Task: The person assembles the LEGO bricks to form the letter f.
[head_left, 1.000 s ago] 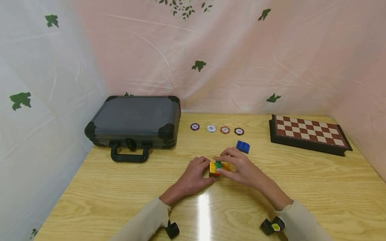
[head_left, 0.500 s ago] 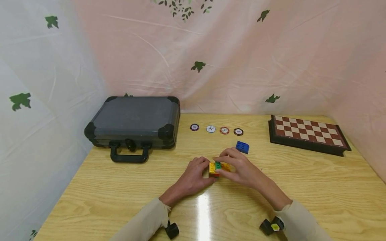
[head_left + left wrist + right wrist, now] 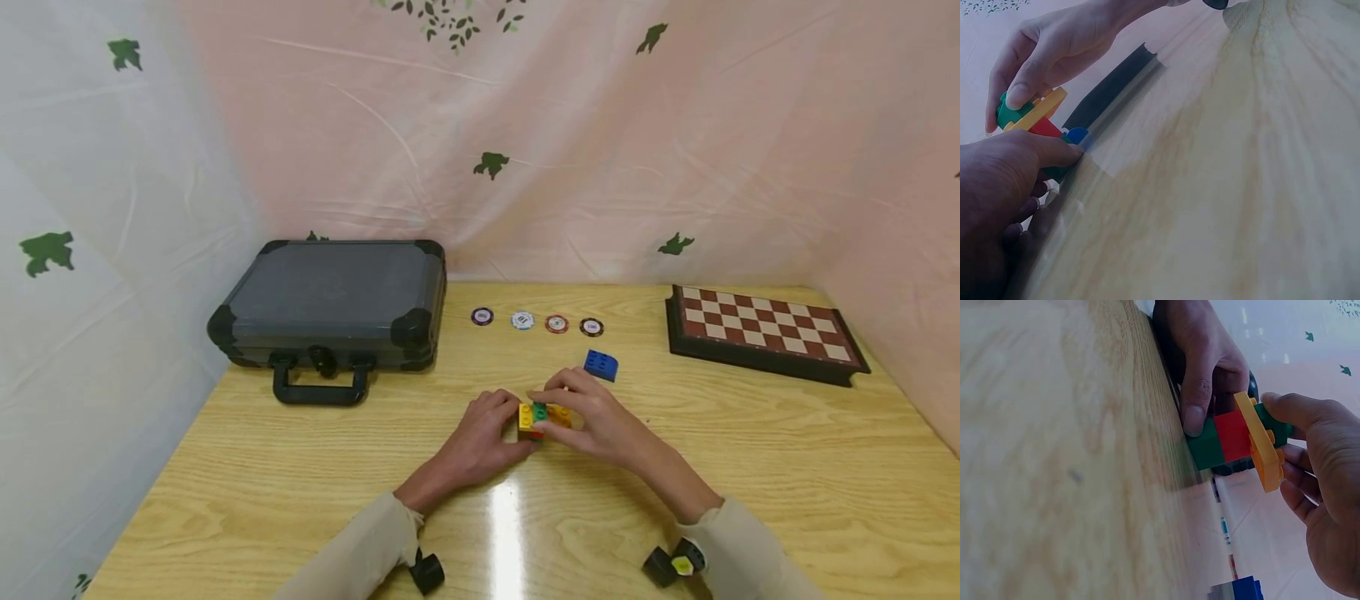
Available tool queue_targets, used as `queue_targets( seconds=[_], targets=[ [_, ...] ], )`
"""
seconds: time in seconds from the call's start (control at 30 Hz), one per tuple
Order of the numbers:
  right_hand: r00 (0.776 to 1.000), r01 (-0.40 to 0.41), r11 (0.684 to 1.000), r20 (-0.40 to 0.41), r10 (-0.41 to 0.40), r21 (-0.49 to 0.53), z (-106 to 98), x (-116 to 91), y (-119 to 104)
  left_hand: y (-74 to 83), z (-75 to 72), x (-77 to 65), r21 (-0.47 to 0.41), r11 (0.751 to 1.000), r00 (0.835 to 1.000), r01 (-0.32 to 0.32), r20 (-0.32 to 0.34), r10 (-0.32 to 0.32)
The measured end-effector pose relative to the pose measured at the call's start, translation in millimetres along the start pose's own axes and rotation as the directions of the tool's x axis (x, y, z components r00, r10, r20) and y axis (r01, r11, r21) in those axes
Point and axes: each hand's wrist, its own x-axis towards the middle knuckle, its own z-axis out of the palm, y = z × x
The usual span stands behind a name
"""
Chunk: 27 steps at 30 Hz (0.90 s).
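Note:
A small tower of toy building blocks stands on the table between my two hands. Its bottom is a green block, then comes a red block, then a flat yellow piece that juts out past the red. On top sits another green block. My left hand holds the bottom green block low by the tabletop, thumb on its near side. From the right, my right hand pinches the top green block between thumb and fingers. Beyond the right hand lies a blue block with a rounded edge.
A dark grey case with a black handle lies at the back left of the wooden table. Several poker chips, among them a red one, form a row at the back. To the right rests a checkered chess board.

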Motion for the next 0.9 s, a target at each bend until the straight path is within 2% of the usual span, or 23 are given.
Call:
queue_targets(
  seconds=[0.3,0.67,0.9],
  targets=[
    [1.0,-0.001,1.0,-0.003,0.001,0.005,1.1,-0.2,-0.2,0.2,-0.7,0.4,-0.003,1.0,1.0,0.006,0.004,-0.006],
    [0.999,0.034,0.999,-0.036,-0.034,0.002,1.3,-1.3,2.0,-0.6,0.1,2.3,0.003,1.0,1.0,0.008,0.007,-0.008],
    [1.0,0.002,1.0,-0.02,-0.002,-0.009,1.8,-1.9,-0.4,0.1,-0.9,1.2,-0.006,1.0,1.0,0.015,0.011,-0.015]
  ],
)
